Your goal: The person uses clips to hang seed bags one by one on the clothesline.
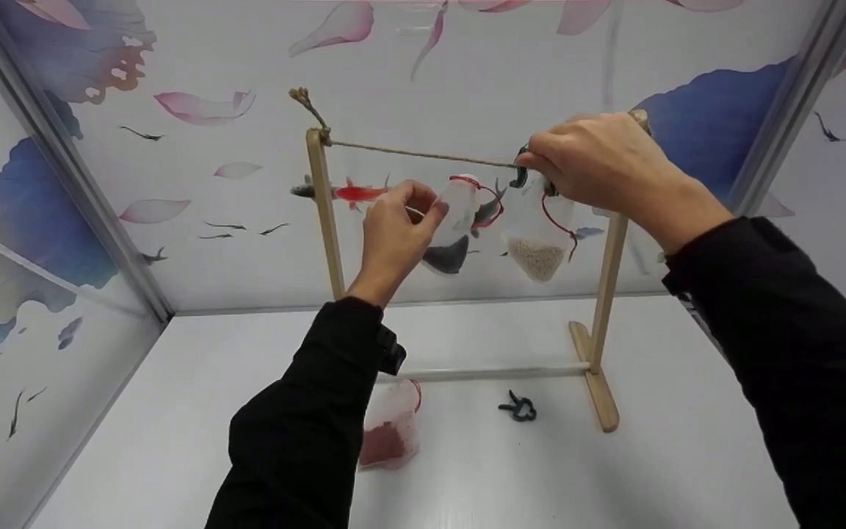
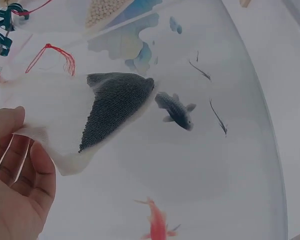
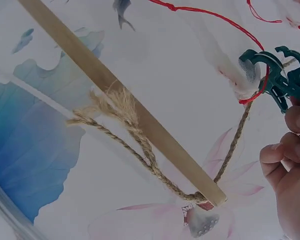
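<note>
My left hand (image 1: 399,231) pinches the edge of a white mesh bag (image 2: 55,100) between thumb and fingers. Dark grains (image 2: 117,107) fill the far end of this bag, and a red drawstring (image 2: 49,47) hangs from it. At the twine line (image 1: 423,153), my right hand (image 1: 603,158) grips a dark green clip (image 3: 292,70), its palm side turned from the head view. Right beside that clip, a second green clip (image 3: 265,62) sits on the twine at the gathered neck of a mesh bag. Below the right hand hangs a bag of beige grains (image 1: 537,257).
A wooden frame with a left post (image 1: 326,213) and right post (image 1: 609,286) carries the twine. On the white table (image 1: 504,477) lie a bag of reddish powder (image 1: 388,441) and a loose dark clip (image 1: 518,406). A printed wall panel (image 1: 247,147) stands close behind.
</note>
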A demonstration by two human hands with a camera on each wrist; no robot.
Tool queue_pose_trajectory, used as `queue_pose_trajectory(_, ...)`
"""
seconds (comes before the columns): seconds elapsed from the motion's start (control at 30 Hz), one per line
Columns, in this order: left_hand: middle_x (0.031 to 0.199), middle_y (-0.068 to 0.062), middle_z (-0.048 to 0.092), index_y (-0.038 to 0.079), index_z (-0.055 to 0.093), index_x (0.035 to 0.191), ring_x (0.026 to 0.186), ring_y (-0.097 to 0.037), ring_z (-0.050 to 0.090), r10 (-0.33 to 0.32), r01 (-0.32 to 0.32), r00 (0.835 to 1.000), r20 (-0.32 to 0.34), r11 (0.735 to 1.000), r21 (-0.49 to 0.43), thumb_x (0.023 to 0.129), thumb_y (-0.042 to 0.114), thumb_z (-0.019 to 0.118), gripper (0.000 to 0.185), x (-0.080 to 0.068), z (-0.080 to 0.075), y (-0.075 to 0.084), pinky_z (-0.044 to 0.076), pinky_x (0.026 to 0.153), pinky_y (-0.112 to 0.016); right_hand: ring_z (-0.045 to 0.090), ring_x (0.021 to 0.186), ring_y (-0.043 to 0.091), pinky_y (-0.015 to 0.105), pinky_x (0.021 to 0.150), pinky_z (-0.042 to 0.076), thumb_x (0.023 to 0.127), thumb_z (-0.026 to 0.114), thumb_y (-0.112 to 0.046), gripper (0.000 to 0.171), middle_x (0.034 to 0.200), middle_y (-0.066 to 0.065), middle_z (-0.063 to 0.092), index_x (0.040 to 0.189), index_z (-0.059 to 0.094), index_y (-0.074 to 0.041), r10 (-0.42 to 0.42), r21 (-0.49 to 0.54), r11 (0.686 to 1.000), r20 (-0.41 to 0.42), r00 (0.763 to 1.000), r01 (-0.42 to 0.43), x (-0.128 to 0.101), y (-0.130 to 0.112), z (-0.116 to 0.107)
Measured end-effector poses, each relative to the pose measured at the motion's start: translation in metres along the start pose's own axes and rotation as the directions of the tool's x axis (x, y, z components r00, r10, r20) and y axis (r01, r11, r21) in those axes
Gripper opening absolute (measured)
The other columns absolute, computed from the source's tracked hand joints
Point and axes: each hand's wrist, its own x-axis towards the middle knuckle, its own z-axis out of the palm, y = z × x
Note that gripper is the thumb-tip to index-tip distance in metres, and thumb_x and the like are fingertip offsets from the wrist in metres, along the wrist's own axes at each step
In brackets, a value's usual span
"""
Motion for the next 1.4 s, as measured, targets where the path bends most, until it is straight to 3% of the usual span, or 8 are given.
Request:
queue_pose_trajectory(0.13,0.091,-0.005,0.072,0.004,0.071,0.098,0.081,-0.019,0.066,0.009,-0.01,1.0,-0.019,1.0,-0.006,0.094,0.017,0.074,0.013,0.001,0.004,0.001,0.053,0.073,-0.028,0.042,0.051,0.021,0.033,0.047,0.035,0.105,0.058,-0.023,0.034,0.06,0.002,0.045,0.075,0.053,-0.008,-0.03,0.031,0.999,0.048,0.998,0.028,0.008,-0.005,0.003)
queue_pose_trajectory(0.43,0.092,-0.004,0.072,0.006,0.071,0.1,0.082,-0.016,0.067,0.021,-0.021,0.999,0.026,1.0,-0.001,0.095,0.018,0.074,0.014,0.001,0.01,0.008,0.052,0.075,-0.027,0.044,0.054,0.021,0.033,0.051,0.037,0.106,0.056,-0.024,0.029,0.065,0.003,0.048,0.083,0.059,-0.007,0.023,0.115,0.993,0.107,0.994,-0.036,0.018,-0.017,0.005)
queue_pose_trajectory(0.53,0.092,-0.004,0.072,0.006,0.07,0.099,0.082,-0.016,0.067,0.028,-0.028,0.999,0.036,1.0,-0.008,0.095,0.018,0.074,0.013,0.001,0.01,0.01,0.052,0.075,-0.028,0.046,0.055,0.022,0.039,0.06,0.039,0.106,0.055,-0.025,0.029,0.063,0.003,0.049,0.084,0.06,-0.007,0.009,0.115,0.993,0.094,0.996,-0.02,0.019,-0.018,0.004)
queue_pose_trajectory(0.7,0.091,-0.004,0.072,0.005,0.07,0.098,0.083,-0.019,0.068,0.033,-0.033,0.999,0.037,0.999,-0.018,0.095,0.017,0.073,0.013,0.0,0.01,0.009,0.052,0.074,-0.028,0.052,0.06,0.026,0.044,0.067,0.033,0.106,0.055,-0.027,0.029,0.063,0.004,0.054,0.086,0.061,-0.008,-0.013,0.067,0.998,0.099,0.995,0.006,0.019,-0.018,0.003)
queue_pose_trajectory(0.87,0.091,-0.004,0.072,0.005,0.071,0.097,0.082,-0.018,0.068,0.04,-0.04,0.999,0.035,0.999,-0.018,0.095,0.017,0.074,0.013,-0.002,0.01,0.008,0.053,0.074,-0.028,0.057,0.065,0.028,0.045,0.07,0.031,0.107,0.052,-0.037,0.032,0.071,0.006,0.063,0.095,0.061,-0.009,0.039,0.038,0.998,0.201,0.979,-0.047,0.018,-0.02,-0.001)
queue_pose_trajectory(1.0,0.091,-0.004,0.073,0.005,0.071,0.097,0.082,-0.017,0.068,0.035,-0.035,0.999,0.034,0.999,-0.012,0.094,0.017,0.074,0.013,-0.002,0.01,0.007,0.053,0.075,-0.028,0.065,0.078,0.032,0.05,0.077,0.036,0.106,0.046,-0.048,0.043,0.088,0.008,0.072,0.108,0.063,-0.008,0.088,0.037,0.994,0.269,0.959,-0.101,0.017,-0.021,-0.001)
queue_pose_trajectory(1.13,0.092,-0.004,0.072,0.005,0.071,0.098,0.082,-0.017,0.068,0.027,-0.027,0.999,0.039,1.0,-0.006,0.094,0.017,0.074,0.013,-0.004,0.009,0.006,0.053,0.075,-0.028,0.068,0.088,0.035,0.054,0.083,0.038,0.104,0.046,-0.054,0.05,0.097,0.009,0.074,0.111,0.064,-0.009,0.089,0.032,0.994,0.259,0.962,-0.101,0.016,-0.023,0.0)
queue_pose_trajectory(1.4,0.093,-0.004,0.072,0.006,0.071,0.101,0.083,-0.017,0.068,0.001,-0.002,0.997,0.073,1.0,0.011,0.095,0.018,0.074,0.014,-0.007,0.007,0.003,0.053,0.076,-0.028,0.063,0.077,0.033,0.05,0.076,0.037,0.103,0.054,-0.049,0.039,0.089,0.007,0.075,0.101,0.065,-0.011,-0.011,0.026,1.0,0.111,0.994,0.008,0.01,-0.024,0.005)
